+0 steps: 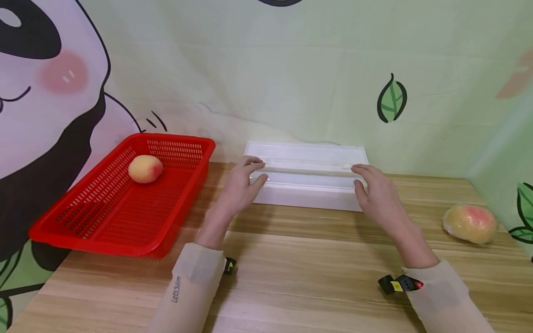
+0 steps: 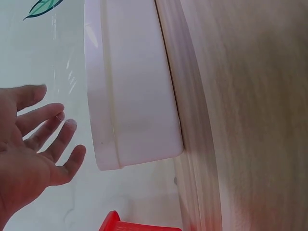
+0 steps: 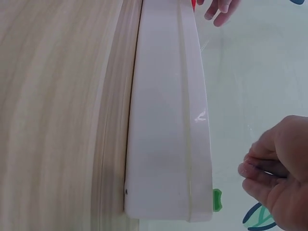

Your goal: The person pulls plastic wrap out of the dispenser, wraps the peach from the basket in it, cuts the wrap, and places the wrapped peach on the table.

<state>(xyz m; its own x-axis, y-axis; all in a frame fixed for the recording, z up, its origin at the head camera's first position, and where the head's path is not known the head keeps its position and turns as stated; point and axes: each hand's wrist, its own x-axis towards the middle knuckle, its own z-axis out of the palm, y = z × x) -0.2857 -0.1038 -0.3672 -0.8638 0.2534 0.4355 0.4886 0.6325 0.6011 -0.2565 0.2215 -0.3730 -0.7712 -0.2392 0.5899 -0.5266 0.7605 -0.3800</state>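
Observation:
A long white box [image 1: 308, 198] with a raised lid [image 1: 308, 151] stands at the back of the table. A pale bar lies lengthwise in its opening, between both hands. My left hand [image 1: 243, 185] is over the box's left end, thumb and forefinger apart; its fingers [image 2: 60, 142] are spread in the left wrist view. Over the right end, my right hand [image 1: 378, 196] mirrors it with a gap between thumb and forefinger. In the right wrist view its fingers [image 3: 260, 190] bend inward. Clear glints show near the left fingertips. I cannot tell whether either hand touches thin film.
A red plastic basket [image 1: 125, 247] stands at the left with a peach [image 1: 145, 169] inside. At the right lies a peach [image 1: 470, 224] with a shiny, wrapped-looking surface. A printed cloth [image 1: 291, 92] hangs close behind the box, along the wooden table [image 1: 291, 268].

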